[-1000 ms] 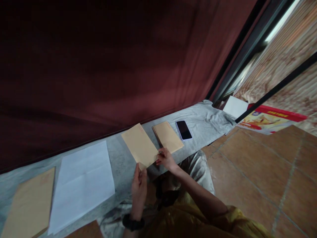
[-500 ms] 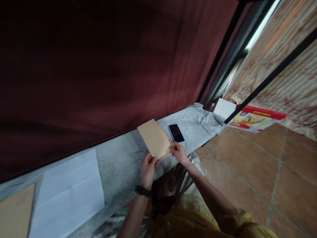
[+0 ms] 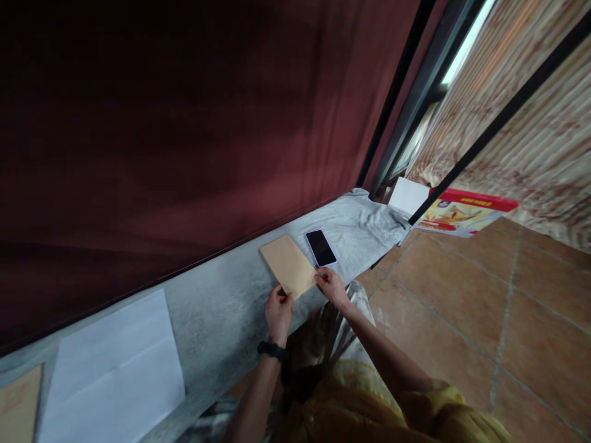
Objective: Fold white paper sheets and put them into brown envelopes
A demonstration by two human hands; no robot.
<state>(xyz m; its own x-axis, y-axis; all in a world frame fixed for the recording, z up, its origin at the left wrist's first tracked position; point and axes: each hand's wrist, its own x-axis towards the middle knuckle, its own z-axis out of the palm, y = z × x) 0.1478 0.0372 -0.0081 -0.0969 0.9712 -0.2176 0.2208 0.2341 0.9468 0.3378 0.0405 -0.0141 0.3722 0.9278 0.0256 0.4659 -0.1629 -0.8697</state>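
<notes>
**Both hands at the near end of a brown envelope on the grey-covered ledge**

The brown envelope (image 3: pixel 287 264) lies flat on the grey cloth (image 3: pixel 221 307) that covers a long ledge, its length running away from the person at a slant; it sits just left of a dark-screened phone (image 3: pixel 320 247), the two nearly touching at the envelope's far right edge.

The left hand (image 3: pixel 278 309) is at the envelope's near left corner; its fingers are curled and drawn close together, the thumb towards the paper; whether they pinch the corner or only rest against it cannot be told, the hand being small and dim in the view. A black wristband (image 3: pixel 272 351) circles that wrist.

The right hand (image 3: pixel 331 285) is at the near right corner, just below the phone; its fingers lie pressed together with the tips at the envelope's edge; a firm grip cannot be made out there either. The forearm runs back to a yellow sleeve (image 3: pixel 429 406).

Well to the left on the same cloth lies a large white sheet (image 3: pixel 115 369), creased by folds; beside it, at the picture's lower left corner, shows part of another brown envelope (image 3: pixel 16 400). A dark red curtain (image 3: pixel 184 123) hangs behind the ledge. At the far end of the cloth a white paper (image 3: pixel 409 195) leans near a red and yellow box (image 3: pixel 462 212); brown floor tiles (image 3: pixel 484 307) spread to the right.
</notes>
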